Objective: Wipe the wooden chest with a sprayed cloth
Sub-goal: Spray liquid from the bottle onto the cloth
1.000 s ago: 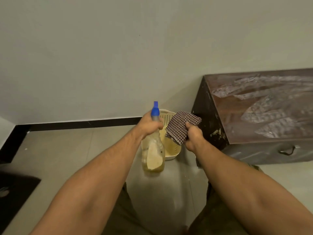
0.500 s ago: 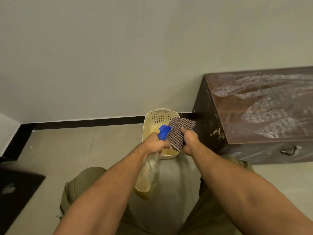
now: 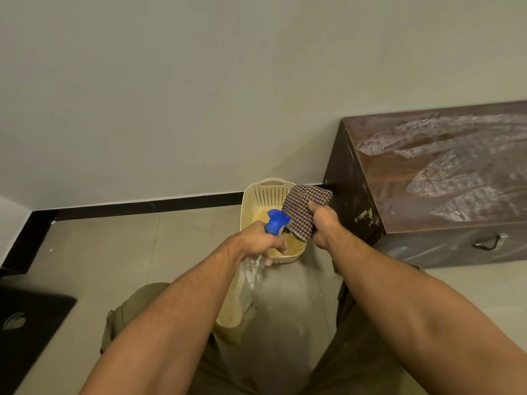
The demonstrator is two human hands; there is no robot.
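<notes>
While the left hand [image 3: 256, 242] grips a clear, blue-nozzled spray bottle [image 3: 275, 223] aimed at the checked cloth [image 3: 303, 212] clutched in the right hand [image 3: 325, 226], spraying looks underway. Just right of them, the dark wooden chest [image 3: 445, 178] shows wet streaks on top, so some wiping seems done; more likely remains.

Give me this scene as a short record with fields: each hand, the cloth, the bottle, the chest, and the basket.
left hand: grips the spray bottle, tilted, blue nozzle aimed at the cloth
right hand: holds the checked cloth up in front of the nozzle
cloth: off the chest, over the basket
chest: dark wood, against the wall, streaky marks across its top, metal handle on the front
basket: cream, perforated, on the floor between wall and hands
stage: spraying the cloth, wiping not yet begun
</notes>
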